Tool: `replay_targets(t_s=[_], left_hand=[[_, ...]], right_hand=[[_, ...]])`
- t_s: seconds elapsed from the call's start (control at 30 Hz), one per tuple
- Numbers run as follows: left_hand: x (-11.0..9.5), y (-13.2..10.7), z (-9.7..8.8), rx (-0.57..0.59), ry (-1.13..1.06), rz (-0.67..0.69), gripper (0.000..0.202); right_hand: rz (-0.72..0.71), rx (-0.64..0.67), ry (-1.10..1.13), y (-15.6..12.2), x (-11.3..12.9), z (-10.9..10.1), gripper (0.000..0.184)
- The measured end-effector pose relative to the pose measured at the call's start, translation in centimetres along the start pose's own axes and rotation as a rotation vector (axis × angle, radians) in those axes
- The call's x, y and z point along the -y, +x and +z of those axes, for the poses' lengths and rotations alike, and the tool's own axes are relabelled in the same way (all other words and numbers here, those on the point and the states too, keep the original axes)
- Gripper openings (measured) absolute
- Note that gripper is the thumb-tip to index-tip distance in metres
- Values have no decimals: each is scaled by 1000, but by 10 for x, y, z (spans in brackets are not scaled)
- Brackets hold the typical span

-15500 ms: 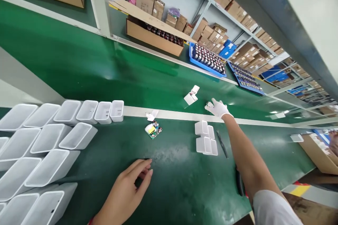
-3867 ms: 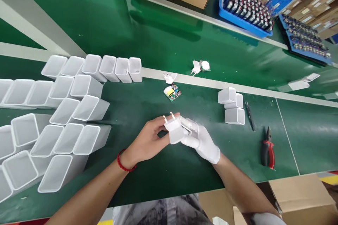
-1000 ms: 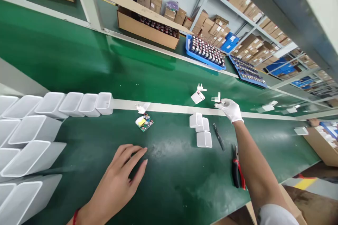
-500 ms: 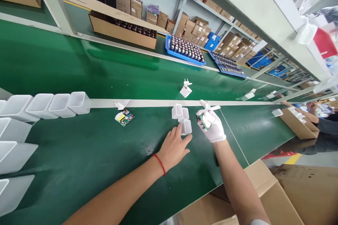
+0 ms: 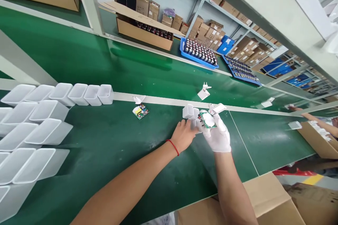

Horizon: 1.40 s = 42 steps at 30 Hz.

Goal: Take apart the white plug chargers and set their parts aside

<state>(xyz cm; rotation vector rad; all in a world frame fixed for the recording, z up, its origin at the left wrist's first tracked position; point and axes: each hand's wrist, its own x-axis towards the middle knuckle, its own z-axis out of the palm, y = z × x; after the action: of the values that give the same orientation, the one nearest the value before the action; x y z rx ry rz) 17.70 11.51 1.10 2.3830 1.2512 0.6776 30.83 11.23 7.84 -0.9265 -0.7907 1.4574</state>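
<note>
My gloved right hand (image 5: 217,136) is closed on a small circuit board with a white plug cap (image 5: 210,117), held just above the green belt. My bare left hand (image 5: 183,135), with a red string at the wrist, reaches onto a small cluster of white charger shells (image 5: 189,111) and its fingers curl on the nearest shell. Another circuit board with a plug cap (image 5: 140,109) lies on the belt to the left. A finished white plug (image 5: 204,92) sits on the far lane.
Many empty white shells (image 5: 39,119) lie in rows at the left. A cardboard box (image 5: 144,30) and blue trays of parts (image 5: 199,53) line the far side. An open carton (image 5: 264,200) sits below the near edge. Another person's arm (image 5: 317,123) works at the far right.
My right hand has brought the board and cap back from the far lane to in front of me. My left hand has slid right across the belt onto the shell cluster.
</note>
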Motion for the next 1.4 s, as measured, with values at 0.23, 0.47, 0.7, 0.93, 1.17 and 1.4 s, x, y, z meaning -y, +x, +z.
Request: replay_targets(t_s=[0.23, 0.47, 0.7, 0.93, 1.17, 1.4], left_hand=[[10, -24, -20, -11, -234, 42, 11], [49, -98, -77, -151, -569, -248, 66], [72, -131, -95, -227, -647, -320, 54], [82, -141, -103, -256, -645, -215, 56], [79, -146, -103, -263, -707, -411, 49], [73, -140, -94, -161, -733, -535, 45]], right_hand=[[-21, 17, -32, -9, -1, -2, 46], [26, 254, -170, -16, -22, 38, 76], [154, 387, -103, -29, -48, 78, 89], [63, 371, -201, -35, -67, 96, 105], [-144, 437, -384, -43, -71, 98, 96], [-122, 342, -418, -42, -79, 99, 99]])
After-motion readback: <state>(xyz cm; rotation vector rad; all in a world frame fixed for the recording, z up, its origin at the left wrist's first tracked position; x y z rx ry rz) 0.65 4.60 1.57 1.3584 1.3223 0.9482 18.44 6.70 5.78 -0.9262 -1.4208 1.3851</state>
